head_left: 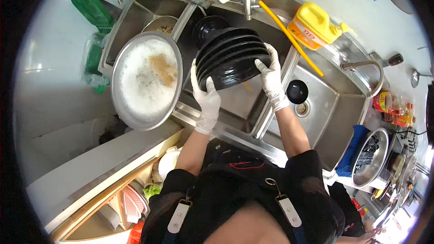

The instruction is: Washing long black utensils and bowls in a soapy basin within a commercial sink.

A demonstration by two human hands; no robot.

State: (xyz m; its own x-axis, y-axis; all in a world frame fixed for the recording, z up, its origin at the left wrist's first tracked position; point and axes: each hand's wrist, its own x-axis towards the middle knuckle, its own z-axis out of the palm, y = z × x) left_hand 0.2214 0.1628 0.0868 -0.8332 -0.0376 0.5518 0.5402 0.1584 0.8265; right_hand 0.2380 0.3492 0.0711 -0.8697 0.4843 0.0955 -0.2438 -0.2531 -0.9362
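Between my gloved hands is a stack of black bowls (pixel 231 58), nested and tilted on its side over the middle sink basin (pixel 239 104). My left hand (pixel 207 104) grips the stack's left end, its thumb on the nearest bowl. On the other side, my right hand (pixel 273 81) is closed round the right edge, thumb on top. Just beyond the stack, more black dishes (pixel 210 28) stand in the same basin. A single small black bowl (pixel 297 91) lies in the right basin near the drain.
Left of my hands, a large metal basin (pixel 118 81) holds foamy water and a tan scrubber (pixel 162 70). A yellow hose (pixel 289 31) crosses the divider beside a yellow jug (pixel 314 25). Taps (pixel 247 0) overhang the back edge. Another metal bowl (pixel 370 158) stands far right.
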